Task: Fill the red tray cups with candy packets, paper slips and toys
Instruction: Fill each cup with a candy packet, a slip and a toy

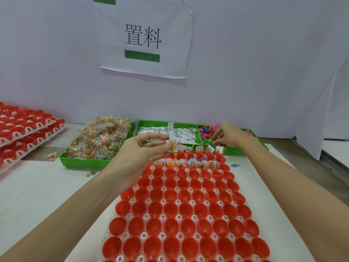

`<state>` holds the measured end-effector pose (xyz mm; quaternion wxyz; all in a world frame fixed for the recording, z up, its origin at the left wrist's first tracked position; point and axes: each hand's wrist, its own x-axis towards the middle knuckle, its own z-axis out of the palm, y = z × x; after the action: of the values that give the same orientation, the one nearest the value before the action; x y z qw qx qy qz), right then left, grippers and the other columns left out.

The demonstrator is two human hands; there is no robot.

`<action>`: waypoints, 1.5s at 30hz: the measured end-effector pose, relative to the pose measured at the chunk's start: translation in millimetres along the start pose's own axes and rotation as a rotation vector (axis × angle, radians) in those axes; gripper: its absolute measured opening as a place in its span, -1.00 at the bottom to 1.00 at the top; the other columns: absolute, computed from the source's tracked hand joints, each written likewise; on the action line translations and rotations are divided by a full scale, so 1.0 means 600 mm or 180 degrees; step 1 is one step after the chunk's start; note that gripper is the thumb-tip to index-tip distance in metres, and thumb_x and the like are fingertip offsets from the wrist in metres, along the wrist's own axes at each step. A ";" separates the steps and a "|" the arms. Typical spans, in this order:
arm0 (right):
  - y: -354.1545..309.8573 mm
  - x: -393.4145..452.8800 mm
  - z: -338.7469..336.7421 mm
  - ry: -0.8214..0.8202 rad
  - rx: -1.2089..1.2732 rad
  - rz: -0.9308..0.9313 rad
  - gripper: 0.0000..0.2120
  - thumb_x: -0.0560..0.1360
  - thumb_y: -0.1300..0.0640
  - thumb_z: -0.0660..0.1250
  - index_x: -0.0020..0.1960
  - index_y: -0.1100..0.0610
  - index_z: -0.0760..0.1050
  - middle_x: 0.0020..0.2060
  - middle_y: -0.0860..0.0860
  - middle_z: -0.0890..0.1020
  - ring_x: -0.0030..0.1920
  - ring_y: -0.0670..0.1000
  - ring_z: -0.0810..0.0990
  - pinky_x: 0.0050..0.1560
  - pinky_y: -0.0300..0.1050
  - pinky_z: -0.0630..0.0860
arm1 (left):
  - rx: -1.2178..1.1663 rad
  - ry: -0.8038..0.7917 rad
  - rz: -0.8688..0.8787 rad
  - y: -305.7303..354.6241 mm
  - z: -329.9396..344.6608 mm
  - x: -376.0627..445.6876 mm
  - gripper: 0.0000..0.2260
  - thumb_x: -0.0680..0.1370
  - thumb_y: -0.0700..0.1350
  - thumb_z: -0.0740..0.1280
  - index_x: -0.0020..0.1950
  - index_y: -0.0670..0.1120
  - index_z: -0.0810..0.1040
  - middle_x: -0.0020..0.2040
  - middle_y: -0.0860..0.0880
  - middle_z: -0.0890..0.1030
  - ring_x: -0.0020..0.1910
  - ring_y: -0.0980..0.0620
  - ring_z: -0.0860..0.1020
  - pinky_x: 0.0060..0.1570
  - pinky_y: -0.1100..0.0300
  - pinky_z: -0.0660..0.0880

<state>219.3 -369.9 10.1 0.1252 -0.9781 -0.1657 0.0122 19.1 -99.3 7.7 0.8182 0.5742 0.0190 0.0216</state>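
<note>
A tray of red cups point(188, 210) runs from the bottom of the view to the green bins. Its two farthest rows hold candy packets and paper slips point(190, 164); a few also hold small toys. My left hand point(145, 150) hovers over the tray's far left corner and pinches a candy packet with a paper slip point(173, 145). My right hand point(229, 136) reaches into the green toy bin point(243, 151), fingers curled down among the coloured toys point(207, 134); whether it holds one is hidden.
A green bin of candy packets point(98, 140) stands at left, a green bin of paper slips point(170, 132) in the middle. Stacked red cup trays point(24, 129) sit far left. Loose packets point(51, 156) and a blue toy point(235, 165) lie on the white table. A signed wall rises behind.
</note>
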 end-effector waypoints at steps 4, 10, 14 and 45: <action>0.000 0.014 0.008 0.0035 -0.0102 -0.0009 -0.83 0.46 0.12 0.56 0.01 0.19 0.72 -0.18 -0.01 0.63 -0.18 -0.06 0.58 -0.08 -0.14 0.50 | 0.0137 -0.0125 0.0058 -0.003 0.004 0.000 -0.72 0.26 -0.20 0.62 -0.05 -0.13 0.76 -0.06 -0.18 0.74 -0.03 -0.07 0.74 -0.04 0.22 0.65; 0.003 0.020 0.013 0.0036 -0.0140 -0.0025 -0.82 0.46 0.13 0.55 0.00 0.20 0.70 -0.11 0.08 0.72 -0.19 -0.01 0.64 -0.13 -0.17 0.54 | 0.0333 -0.0300 0.0145 -0.009 0.006 -0.003 -0.69 0.24 -0.14 0.64 -0.04 -0.08 0.77 -0.08 -0.15 0.74 -0.04 -0.07 0.74 0.01 0.17 0.65; 0.006 0.021 0.021 0.0179 0.0025 0.0013 -0.89 0.48 0.18 0.53 -0.03 0.21 0.70 -0.15 0.09 0.72 -0.25 -0.07 0.63 -0.23 -0.25 0.51 | 0.0447 -0.0315 0.0169 -0.010 0.003 -0.002 -0.67 0.25 -0.11 0.65 -0.01 -0.07 0.76 -0.07 -0.15 0.75 -0.02 -0.09 0.73 0.05 0.14 0.66; -0.132 -0.295 0.048 0.0574 0.3243 -0.0738 -0.95 0.53 0.27 0.47 -0.03 0.16 0.69 -0.21 0.10 0.74 -0.19 0.07 0.74 -0.17 -0.20 0.63 | 0.1685 -0.0332 0.1015 -0.043 0.051 -0.031 -0.82 0.42 -0.20 0.62 -0.04 -0.03 0.73 -0.12 -0.02 0.75 -0.17 0.01 0.74 -0.09 0.26 0.64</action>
<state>24.6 -348.5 -1.4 0.5988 -0.7658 -0.2345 -0.0070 2.5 -138.0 -6.2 0.6265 0.7634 -0.1084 0.1144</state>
